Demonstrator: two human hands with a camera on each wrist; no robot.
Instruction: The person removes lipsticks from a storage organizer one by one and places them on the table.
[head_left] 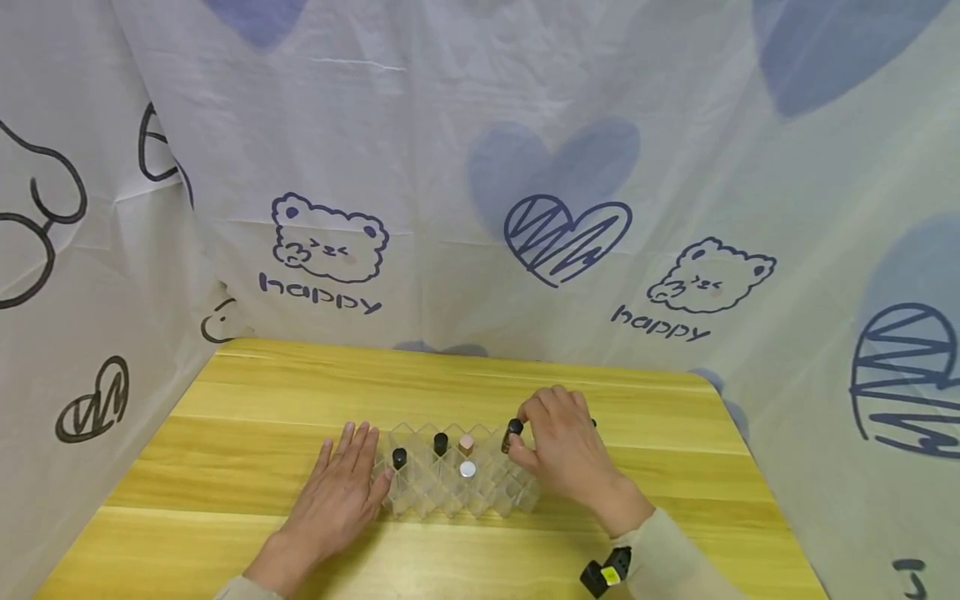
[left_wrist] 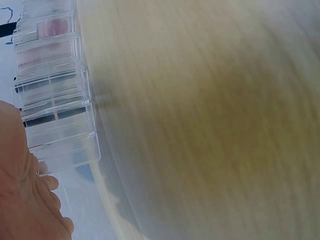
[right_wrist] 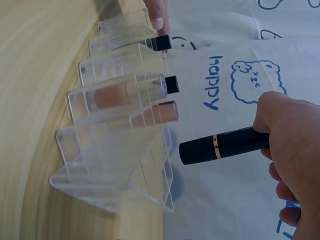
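Observation:
A clear acrylic lipstick organizer (head_left: 427,502) with zigzag compartments stands on the table. Between thumb and fingers, my right hand (head_left: 566,450) pinches a black lipstick tube (right_wrist: 200,151) with a rose-gold band, over the organizer's right end. My left hand (head_left: 335,497) lies with fingers extended along the left end, its thumb at the corner. Inside the compartments stand a black-capped tube (head_left: 400,457) near the left, a black-capped lip gloss (right_wrist: 112,96) with pinkish contents, a pink lipstick (right_wrist: 162,113) and a white-capped tube (head_left: 468,469).
The yellow wood-grain table (head_left: 285,383) runs back to a hanging white cloth (head_left: 442,275) printed with hearts and bears. A small black tip (head_left: 594,423) shows just beyond my right hand. A black strap device (head_left: 607,572) sits at the right wrist.

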